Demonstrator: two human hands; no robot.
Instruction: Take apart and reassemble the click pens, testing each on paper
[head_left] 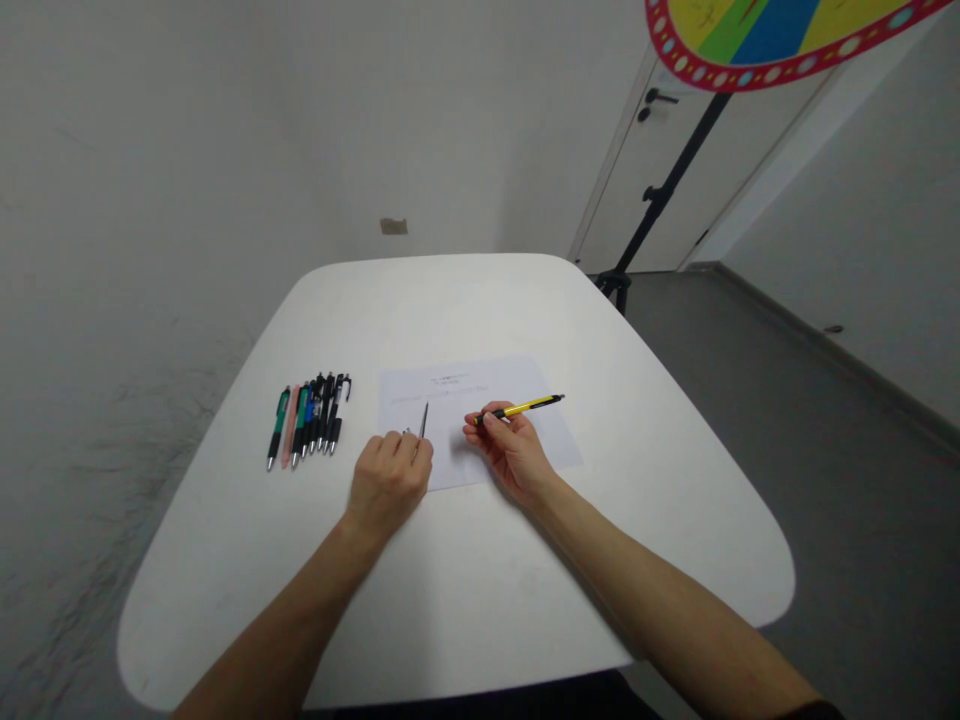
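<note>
My right hand (514, 450) pinches a yellow and black pen (531, 405) between thumb and fingertips, above the right part of a printed white sheet of paper (551, 450). The pen lies nearly level, one end out to the right. At the sheet's lower left edge, my left hand (391, 475) is closed, knuckles up. A thin grey pen refill (424, 420) sticks up from its fingers. A tiny piece by the knuckles is too small to make out.
To the left, several pens (307, 420) lie side by side in green, pink, blue and black. The white table (450, 310) has rounded corners. Behind it on the right stands a colourful wheel (780, 40) on a black stand (667, 190), before a door (637, 150).
</note>
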